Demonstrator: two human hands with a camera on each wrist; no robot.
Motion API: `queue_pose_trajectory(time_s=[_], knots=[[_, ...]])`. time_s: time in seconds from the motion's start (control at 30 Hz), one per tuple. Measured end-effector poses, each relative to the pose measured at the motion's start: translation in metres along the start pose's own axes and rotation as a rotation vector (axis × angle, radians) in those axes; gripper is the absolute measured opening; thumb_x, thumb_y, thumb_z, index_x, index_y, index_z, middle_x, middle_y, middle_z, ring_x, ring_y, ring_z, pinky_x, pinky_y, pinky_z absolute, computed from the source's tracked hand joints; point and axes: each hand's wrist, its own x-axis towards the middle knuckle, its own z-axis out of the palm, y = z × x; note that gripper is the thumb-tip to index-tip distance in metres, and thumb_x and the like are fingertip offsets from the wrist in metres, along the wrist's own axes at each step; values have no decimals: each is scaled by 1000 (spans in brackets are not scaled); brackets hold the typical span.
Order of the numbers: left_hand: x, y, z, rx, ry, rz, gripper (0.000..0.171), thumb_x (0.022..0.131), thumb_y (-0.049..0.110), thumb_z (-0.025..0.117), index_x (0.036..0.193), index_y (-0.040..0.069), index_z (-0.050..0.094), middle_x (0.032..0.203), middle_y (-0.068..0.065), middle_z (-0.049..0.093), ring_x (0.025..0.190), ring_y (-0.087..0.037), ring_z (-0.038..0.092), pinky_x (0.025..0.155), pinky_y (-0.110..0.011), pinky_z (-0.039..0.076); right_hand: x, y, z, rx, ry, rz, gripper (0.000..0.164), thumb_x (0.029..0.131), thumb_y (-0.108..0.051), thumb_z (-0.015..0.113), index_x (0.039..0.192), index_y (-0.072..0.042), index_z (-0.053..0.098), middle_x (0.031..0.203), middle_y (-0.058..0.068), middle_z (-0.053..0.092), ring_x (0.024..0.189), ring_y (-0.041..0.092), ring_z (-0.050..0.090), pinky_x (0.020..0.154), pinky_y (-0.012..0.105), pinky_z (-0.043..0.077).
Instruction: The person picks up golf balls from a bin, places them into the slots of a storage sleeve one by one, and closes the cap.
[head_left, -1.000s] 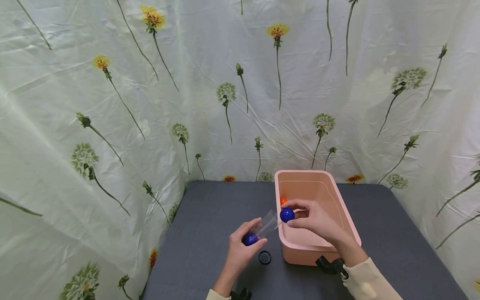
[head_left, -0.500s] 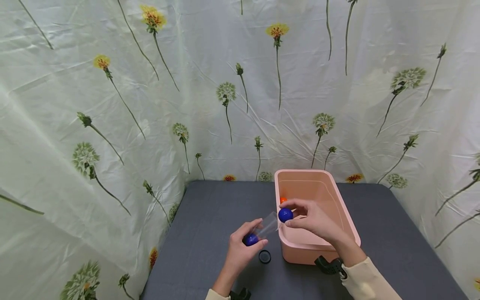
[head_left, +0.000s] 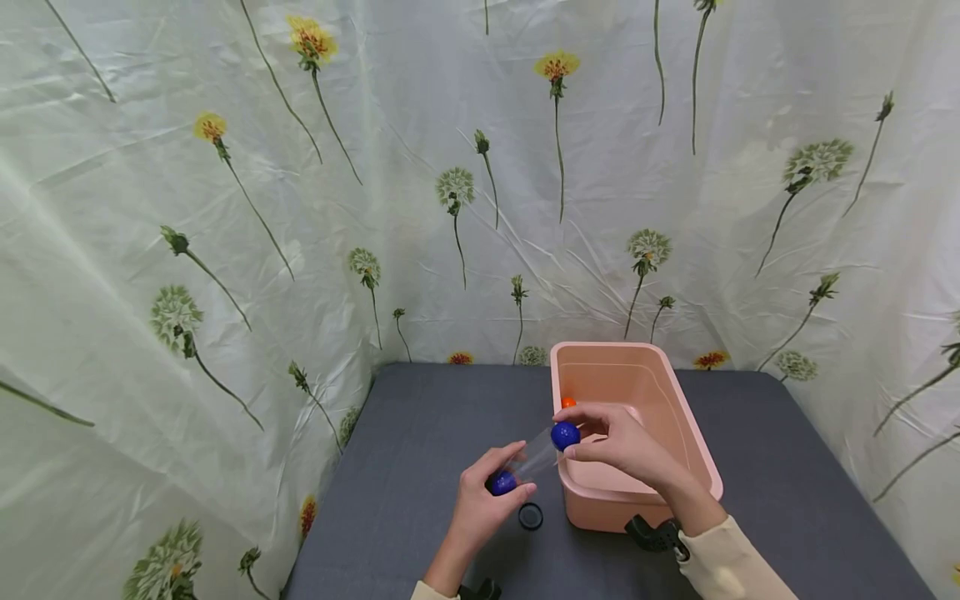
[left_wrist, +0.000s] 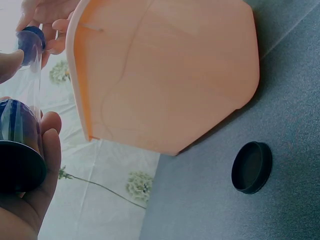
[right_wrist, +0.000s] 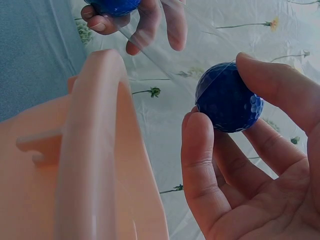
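My left hand (head_left: 478, 502) grips a clear plastic tube (head_left: 537, 454) that tilts up to the right. Inside its lower end sits a blue golf ball (head_left: 503, 482); the left wrist view shows a black end cap (left_wrist: 20, 167) on that end. Between the thumb and fingers of my right hand (head_left: 626, 446) is a second dimpled blue golf ball (right_wrist: 229, 97), held at the tube's upper mouth. The tube's rim crosses this ball in the right wrist view, so it appears partly in the mouth. A loose black cap (head_left: 530, 516) lies on the table below the tube.
A pink plastic bin (head_left: 611, 518) stands under and beside my right hand, its left rim close to the tube's mouth. An orange ball (head_left: 568, 402) shows inside it by the left wall. The dark grey table (head_left: 450, 408) meets a flower-printed curtain (head_left: 420, 208) behind.
My right hand has moved a little left and down, bringing its blue golf ball from beside the tube to its mouth. My left hand stays almost still with the tube.
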Motion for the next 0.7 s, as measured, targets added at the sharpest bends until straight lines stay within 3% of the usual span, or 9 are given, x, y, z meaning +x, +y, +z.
queue_pose_trajectory(time_s=[0.17, 0.4, 0.7], knots=[[0, 1, 1, 7, 0, -4, 54, 80, 6, 85, 130, 16, 67, 110, -11, 69, 82, -32, 68, 77, -32, 57, 1, 0, 0, 1, -6, 0, 40, 89, -23, 79, 127, -24, 67, 118, 3, 68, 101, 30, 64, 80, 37, 57], [1, -1, 1, 29, -2, -34, 54, 80, 7, 85, 130, 17, 67, 111, -15, 69, 83, -29, 69, 78, -30, 57, 2, 0, 1, 6, -20, 6, 46, 87, -22, 80, 130, -13, 65, 118, 4, 67, 102, 35, 62, 79, 37, 58], [2, -1, 2, 47, -2, -24, 53, 80, 9, 86, 129, 17, 68, 111, -10, 70, 87, -29, 68, 80, -33, 56, 4, 5, 1, 45, -38, 3, 40, 89, -18, 79, 127, -14, 67, 120, 8, 68, 102, 33, 63, 80, 38, 57]])
